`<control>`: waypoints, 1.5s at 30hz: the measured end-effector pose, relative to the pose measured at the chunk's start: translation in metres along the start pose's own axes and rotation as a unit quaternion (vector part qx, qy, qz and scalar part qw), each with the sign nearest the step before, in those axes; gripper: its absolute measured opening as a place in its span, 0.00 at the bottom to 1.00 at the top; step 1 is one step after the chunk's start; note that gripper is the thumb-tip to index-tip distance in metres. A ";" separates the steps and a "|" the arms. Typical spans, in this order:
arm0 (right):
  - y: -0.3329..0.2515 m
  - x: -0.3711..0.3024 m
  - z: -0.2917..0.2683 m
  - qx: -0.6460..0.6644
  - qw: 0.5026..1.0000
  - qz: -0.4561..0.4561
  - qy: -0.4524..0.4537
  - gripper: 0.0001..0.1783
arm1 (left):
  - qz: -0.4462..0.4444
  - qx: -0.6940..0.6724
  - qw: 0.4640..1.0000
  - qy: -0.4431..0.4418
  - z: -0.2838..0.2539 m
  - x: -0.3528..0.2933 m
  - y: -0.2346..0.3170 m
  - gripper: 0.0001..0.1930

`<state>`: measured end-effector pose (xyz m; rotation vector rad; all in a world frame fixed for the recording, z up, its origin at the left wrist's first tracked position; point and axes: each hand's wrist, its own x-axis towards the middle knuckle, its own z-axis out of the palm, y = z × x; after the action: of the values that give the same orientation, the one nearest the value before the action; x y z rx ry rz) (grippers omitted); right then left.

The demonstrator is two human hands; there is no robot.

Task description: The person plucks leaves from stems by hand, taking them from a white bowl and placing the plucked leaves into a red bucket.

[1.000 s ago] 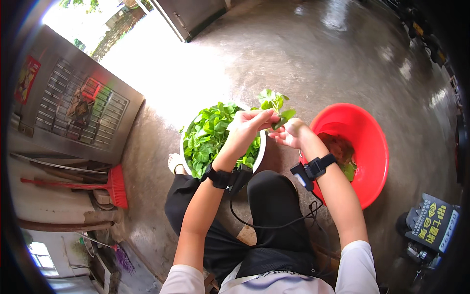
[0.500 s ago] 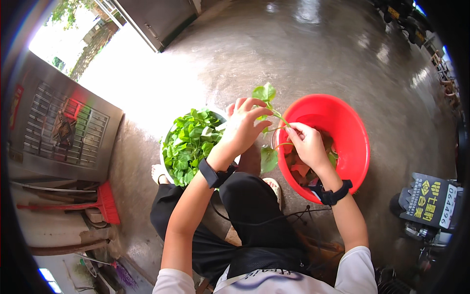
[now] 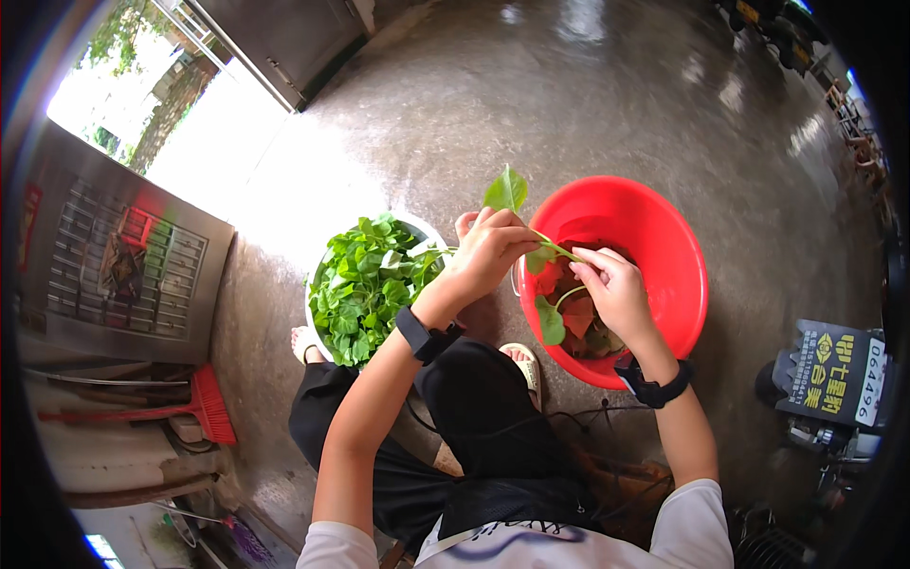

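Both of my hands are closed on a leafy green stem [image 3: 559,248] above the near-left side of a red bucket [image 3: 678,275]. My left hand [image 3: 493,250] grips it with bent fingers, and a broad leaf [image 3: 506,190] stands up beyond the knuckles. Between thumb and fingertips, my right hand [image 3: 614,286] pinches the stem's other end. Another leaf [image 3: 550,321] hangs on a thin curved stalk below the right fingers. Inside the bucket lie brownish and reddish leaf scraps [image 3: 580,322]. Left of my hands, a pale round basin [image 3: 425,226] is heaped with green leaves [image 3: 355,284].
My feet and black-trousered knees are between basin and bucket. A dark cable [image 3: 531,431] trails across my lap. At left are a red broom [image 3: 204,406] and a metal door panel [image 3: 123,256]. A vehicle with a dark plate [image 3: 834,375] stands at right.
My hands and the stem have shifted right, more over the bucket. The hanging leaf has moved from outside the bucket's rim to above its opening. The view has tilted slightly.
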<state>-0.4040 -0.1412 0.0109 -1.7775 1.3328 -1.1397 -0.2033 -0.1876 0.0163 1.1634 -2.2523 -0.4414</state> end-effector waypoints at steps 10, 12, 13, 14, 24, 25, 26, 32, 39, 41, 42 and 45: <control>0.009 -0.030 -0.017 -0.107 0.989 0.061 0.087 0.10 | -0.044 0.022 0.998 0.051 0.072 0.023 0.043 0.04; 0.012 -0.031 -0.021 -0.071 0.987 0.095 0.106 0.10 | -0.038 0.057 0.991 0.115 0.083 0.028 0.051 0.05; 0.014 -0.033 -0.024 -0.072 0.987 0.096 0.109 0.10 | -0.036 0.055 0.991 0.113 0.086 0.032 0.051 0.05; 0.016 -0.036 -0.027 -0.034 0.988 0.105 0.107 0.10 | -0.078 0.112 0.987 0.087 0.087 0.037 0.048 0.06; 0.032 -0.049 -0.053 0.134 0.968 0.167 0.128 0.15 | -0.084 -0.189 0.969 -0.136 0.059 0.040 0.061 0.24; 0.029 -0.049 -0.054 0.143 0.967 0.180 0.108 0.14 | -0.070 -0.245 0.954 -0.157 0.060 0.036 0.064 0.26; 0.027 -0.048 -0.055 0.151 0.965 0.193 0.089 0.14 | -0.002 -0.171 0.972 -0.160 0.061 0.033 0.063 0.29; 0.017 -0.048 -0.048 0.059 0.977 0.142 0.146 0.10 | -0.096 -0.266 0.922 -0.266 0.067 0.027 0.057 0.18; 0.026 -0.049 -0.045 0.041 0.977 0.122 0.171 0.09 | -0.096 -0.301 0.916 -0.249 0.065 0.024 0.064 0.10; 0.024 -0.048 -0.045 0.031 0.979 0.137 0.148 0.09 | 0.009 -0.290 0.938 -0.191 0.072 0.022 0.052 0.08; 0.026 -0.049 -0.044 0.030 0.979 0.138 0.148 0.09 | 0.010 -0.292 0.937 -0.192 0.074 0.023 0.053 0.08; 0.031 -0.052 -0.041 0.004 0.979 0.123 0.164 0.10 | 0.110 -0.196 0.962 -0.155 0.078 0.024 0.058 0.06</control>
<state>-0.4597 -0.0999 -0.0121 -1.4097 1.6825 -1.3323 -0.2996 -0.1718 -0.0075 0.6671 -2.3703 -0.9829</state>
